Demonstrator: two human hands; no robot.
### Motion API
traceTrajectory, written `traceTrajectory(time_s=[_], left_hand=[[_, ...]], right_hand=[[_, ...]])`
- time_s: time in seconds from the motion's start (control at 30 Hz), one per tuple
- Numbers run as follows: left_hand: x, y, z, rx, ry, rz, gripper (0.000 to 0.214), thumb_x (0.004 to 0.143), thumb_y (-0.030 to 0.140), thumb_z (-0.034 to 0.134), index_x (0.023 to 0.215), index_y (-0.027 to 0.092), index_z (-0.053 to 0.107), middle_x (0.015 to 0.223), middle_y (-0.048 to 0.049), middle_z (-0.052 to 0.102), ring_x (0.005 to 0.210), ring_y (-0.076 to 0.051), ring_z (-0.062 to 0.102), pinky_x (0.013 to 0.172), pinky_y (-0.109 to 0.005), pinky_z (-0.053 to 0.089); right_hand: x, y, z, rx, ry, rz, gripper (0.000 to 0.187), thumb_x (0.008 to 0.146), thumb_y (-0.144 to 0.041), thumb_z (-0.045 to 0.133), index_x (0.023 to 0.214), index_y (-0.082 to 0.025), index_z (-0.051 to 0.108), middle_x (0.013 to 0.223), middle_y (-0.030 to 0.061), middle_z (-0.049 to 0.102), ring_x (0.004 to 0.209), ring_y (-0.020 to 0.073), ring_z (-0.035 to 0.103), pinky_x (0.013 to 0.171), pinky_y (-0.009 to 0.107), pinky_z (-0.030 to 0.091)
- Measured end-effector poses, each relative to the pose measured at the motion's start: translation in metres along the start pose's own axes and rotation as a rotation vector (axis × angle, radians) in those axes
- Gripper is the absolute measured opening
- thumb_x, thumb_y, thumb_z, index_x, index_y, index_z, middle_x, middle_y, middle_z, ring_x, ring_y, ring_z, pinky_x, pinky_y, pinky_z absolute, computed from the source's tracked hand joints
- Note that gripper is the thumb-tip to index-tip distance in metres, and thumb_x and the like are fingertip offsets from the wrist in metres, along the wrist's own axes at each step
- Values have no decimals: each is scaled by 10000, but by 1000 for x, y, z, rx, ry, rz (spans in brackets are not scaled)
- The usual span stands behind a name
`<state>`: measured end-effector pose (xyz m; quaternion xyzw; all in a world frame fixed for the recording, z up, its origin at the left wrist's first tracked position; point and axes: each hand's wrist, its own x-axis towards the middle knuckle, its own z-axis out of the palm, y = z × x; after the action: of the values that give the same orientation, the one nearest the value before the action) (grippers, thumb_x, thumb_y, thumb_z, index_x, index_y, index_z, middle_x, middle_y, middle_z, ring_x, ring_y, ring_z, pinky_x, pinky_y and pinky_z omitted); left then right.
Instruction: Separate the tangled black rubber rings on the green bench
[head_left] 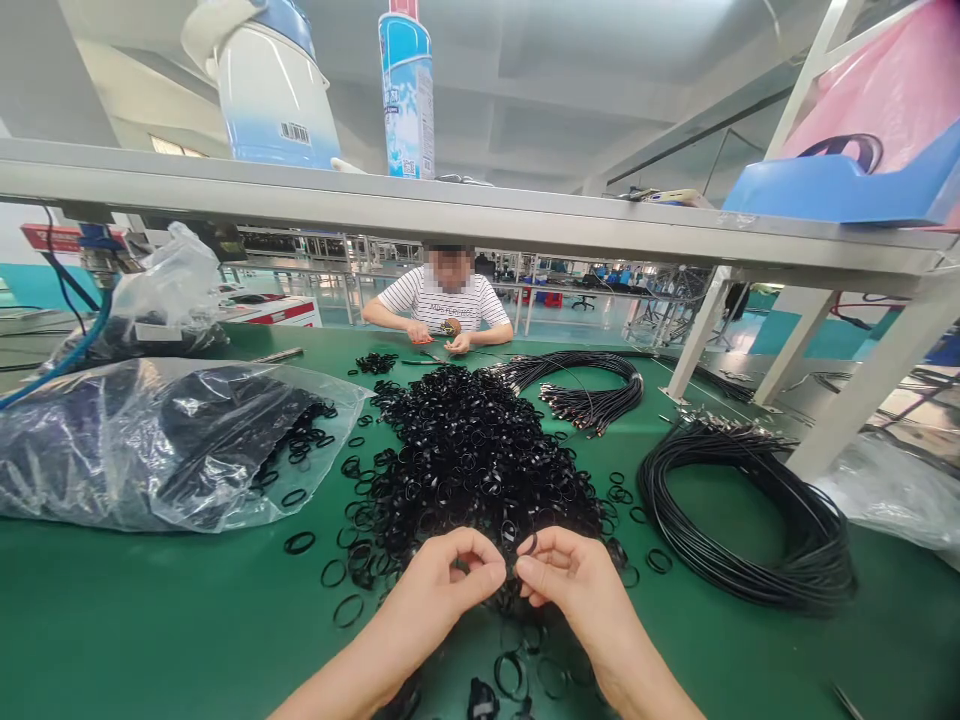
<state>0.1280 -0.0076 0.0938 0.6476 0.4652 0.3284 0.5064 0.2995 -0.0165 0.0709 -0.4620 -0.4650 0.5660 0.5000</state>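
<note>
— Head view, bottom edge first: what lies nearest?
— Loose black rings (498,682), some cut off by the frame. A thin pointed thing (847,700) at lower right is too cropped to name.
— And the hands?
— The right hand (581,585) pinches a small dark band (532,543), partly hidden by its fingers. The left hand (442,580) has thumb and forefinger drawn together just beside it; I cannot tell whether anything sits between them.
— What is around them?
— A big pile of rings (480,460) on the green desk (225,620), its near side partly covered by the hands. To the left, a clear bag (337,410) runs out of frame, glare masking its dark contents. To the right lies a black cable coil (817,540).
— Farther?
— A second coil (630,385), then a co-worker (450,305) with orange bits at the fingers, too small to make out. Above, a shelf (375,190) bears a jug (277,90) and a can (407,100), tops cropped.
</note>
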Motion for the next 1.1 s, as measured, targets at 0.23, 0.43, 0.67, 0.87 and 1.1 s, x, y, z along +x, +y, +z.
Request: traceTrajectory(time_s=[0.23, 0.43, 0.67, 0.87, 1.1], left_hand=[[-5, 2, 5, -235, -40, -59, 227, 827, 372, 546, 789, 171, 644, 771, -13, 607, 723, -150, 510, 615, -239, 378], [1, 0, 4, -243, -18, -88, 235, 722, 370, 690, 799, 148, 679, 672, -17, 637, 635, -135, 514, 587, -233, 374], [7, -10, 4, -326, 91, -114, 330, 611, 420, 780, 757, 131, 711, 692, -65, 688, 601, -144, 541, 560, -240, 381], [8, -12, 4, -329, 124, -133, 344, 616, 429, 780, 784, 139, 706, 635, -23, 653, 558, -115, 508, 542, -222, 367], [6, -10, 6, -356, 124, -99, 348, 600, 398, 798, 793, 161, 632, 574, 21, 615, 526, -109, 504, 549, -230, 385]], right_hand=[[-6, -7, 6, -25, 30, -31, 240, 677, -329, 741, 787, -138, 648, 679, 30, 656, 615, 128, 573, 564, 225, 439], [-6, -7, 5, -33, 35, -35, 247, 675, -335, 742, 790, -137, 649, 667, 27, 643, 607, 137, 575, 565, 239, 446], [2, 2, -6, -288, 43, -40, 196, 740, -309, 643, 859, -154, 633, 661, 18, 634, 607, 160, 599, 582, 269, 455], [-5, -7, -9, -877, 206, -368, 182, 843, -159, 444, 943, -213, 586, 927, 33, 598, 730, 161, 560, 663, 296, 425], [-21, -27, 5, -972, 0, -450, 168, 838, -136, 485, 788, -238, 609, 829, -3, 598, 817, 174, 533, 718, 289, 400]])
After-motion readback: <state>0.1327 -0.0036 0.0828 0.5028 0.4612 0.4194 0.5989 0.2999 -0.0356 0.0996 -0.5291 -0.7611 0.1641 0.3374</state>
